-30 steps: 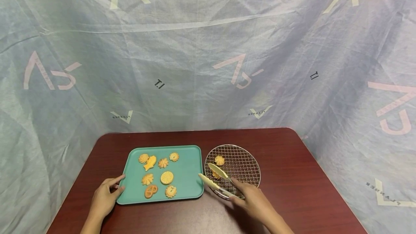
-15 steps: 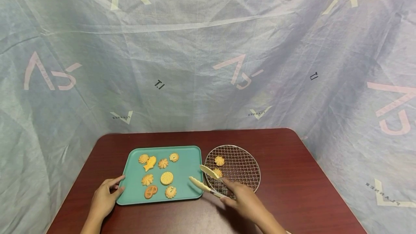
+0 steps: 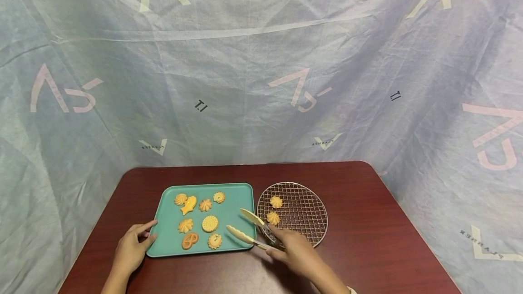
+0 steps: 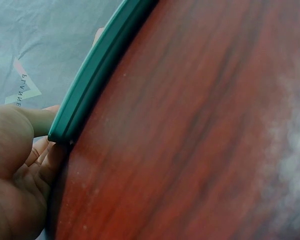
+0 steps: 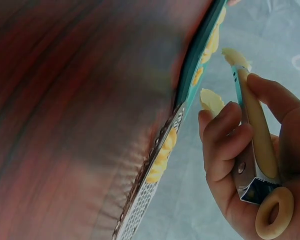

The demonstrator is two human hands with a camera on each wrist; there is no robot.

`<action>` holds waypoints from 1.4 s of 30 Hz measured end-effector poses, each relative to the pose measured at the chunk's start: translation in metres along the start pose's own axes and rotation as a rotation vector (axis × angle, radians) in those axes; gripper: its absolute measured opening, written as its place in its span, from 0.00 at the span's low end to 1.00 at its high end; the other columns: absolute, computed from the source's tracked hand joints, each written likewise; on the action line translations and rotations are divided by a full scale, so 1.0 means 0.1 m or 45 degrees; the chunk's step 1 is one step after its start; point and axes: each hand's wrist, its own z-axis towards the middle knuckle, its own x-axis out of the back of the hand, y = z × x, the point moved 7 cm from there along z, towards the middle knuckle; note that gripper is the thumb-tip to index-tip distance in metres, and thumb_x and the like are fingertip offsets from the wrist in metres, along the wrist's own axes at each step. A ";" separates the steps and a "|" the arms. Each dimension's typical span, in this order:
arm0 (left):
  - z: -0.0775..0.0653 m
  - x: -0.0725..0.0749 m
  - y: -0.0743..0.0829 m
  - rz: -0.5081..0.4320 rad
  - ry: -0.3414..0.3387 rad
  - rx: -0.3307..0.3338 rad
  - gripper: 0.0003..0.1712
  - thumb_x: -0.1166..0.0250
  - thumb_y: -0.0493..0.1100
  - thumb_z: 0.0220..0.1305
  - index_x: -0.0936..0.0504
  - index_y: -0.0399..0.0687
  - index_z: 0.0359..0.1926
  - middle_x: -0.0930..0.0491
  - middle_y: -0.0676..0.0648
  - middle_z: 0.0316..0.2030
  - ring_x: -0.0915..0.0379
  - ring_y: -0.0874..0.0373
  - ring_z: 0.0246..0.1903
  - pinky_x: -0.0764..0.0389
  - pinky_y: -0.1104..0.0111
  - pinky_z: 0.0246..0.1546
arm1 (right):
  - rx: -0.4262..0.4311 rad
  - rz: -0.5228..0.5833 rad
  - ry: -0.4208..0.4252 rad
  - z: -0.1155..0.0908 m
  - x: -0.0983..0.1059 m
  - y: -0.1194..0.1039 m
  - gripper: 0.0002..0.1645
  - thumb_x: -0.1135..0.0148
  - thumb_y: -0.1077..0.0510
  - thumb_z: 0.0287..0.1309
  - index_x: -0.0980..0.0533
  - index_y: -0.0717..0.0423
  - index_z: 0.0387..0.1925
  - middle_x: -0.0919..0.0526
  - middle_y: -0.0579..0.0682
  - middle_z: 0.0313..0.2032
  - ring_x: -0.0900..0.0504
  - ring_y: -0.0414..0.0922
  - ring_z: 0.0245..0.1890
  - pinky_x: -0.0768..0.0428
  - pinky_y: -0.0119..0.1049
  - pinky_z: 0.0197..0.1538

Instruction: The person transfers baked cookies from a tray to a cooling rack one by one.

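My left hand (image 3: 131, 248) grips the left edge of a teal baking tray (image 3: 237, 203); the left wrist view has the tray's corner (image 4: 72, 112) between thumb and fingers. Several biscuits lie on the tray, among them a pretzel-shaped one (image 3: 189, 240), a fish-shaped one (image 3: 189, 205) and a round dotted one (image 3: 210, 223). My right hand (image 3: 296, 251) holds cream-tipped tongs (image 3: 241, 235), their arms spread and nothing between the tips, over the tray's right part. In the right wrist view, fingers and thumb wrap the tongs' handles (image 5: 260, 135).
A round wire rack (image 3: 312, 208) stands just right of the tray, with two flower-shaped biscuits, one farther back (image 3: 276, 202) and one nearer (image 3: 273, 218). Both lie on a dark red wooden table (image 3: 359, 239). A grey printed cloth (image 3: 245, 80) hangs behind and at the sides.
My right hand has carried the tongs leftward from above the rack to over the tray, uncovering the nearer biscuit on the rack. My left hand has stayed at the tray's edge.
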 end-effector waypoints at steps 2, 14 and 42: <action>0.00 0.00 0.00 0.001 -0.002 -0.003 0.28 0.31 0.39 0.69 0.22 0.42 0.69 0.24 0.36 0.56 0.24 0.47 0.46 0.26 0.57 0.40 | 0.007 -0.010 -0.001 0.02 -0.02 -0.03 0.42 0.29 0.42 0.62 0.27 0.55 0.71 0.13 0.54 0.48 0.15 0.50 0.45 0.18 0.51 0.50; 0.00 0.00 0.00 0.004 -0.001 -0.009 0.28 0.32 0.39 0.69 0.22 0.41 0.68 0.24 0.35 0.56 0.24 0.47 0.46 0.26 0.57 0.40 | 0.017 -0.013 -0.032 0.14 -0.15 -0.16 0.42 0.28 0.41 0.61 0.28 0.52 0.72 0.13 0.53 0.46 0.15 0.47 0.44 0.17 0.48 0.49; 0.00 0.01 0.01 0.011 -0.015 0.018 0.28 0.31 0.41 0.70 0.22 0.43 0.69 0.24 0.36 0.56 0.24 0.47 0.47 0.28 0.59 0.39 | 0.061 -0.087 -0.083 0.44 -0.33 -0.43 0.42 0.28 0.40 0.61 0.27 0.52 0.72 0.14 0.44 0.36 0.20 0.37 0.32 0.21 0.35 0.37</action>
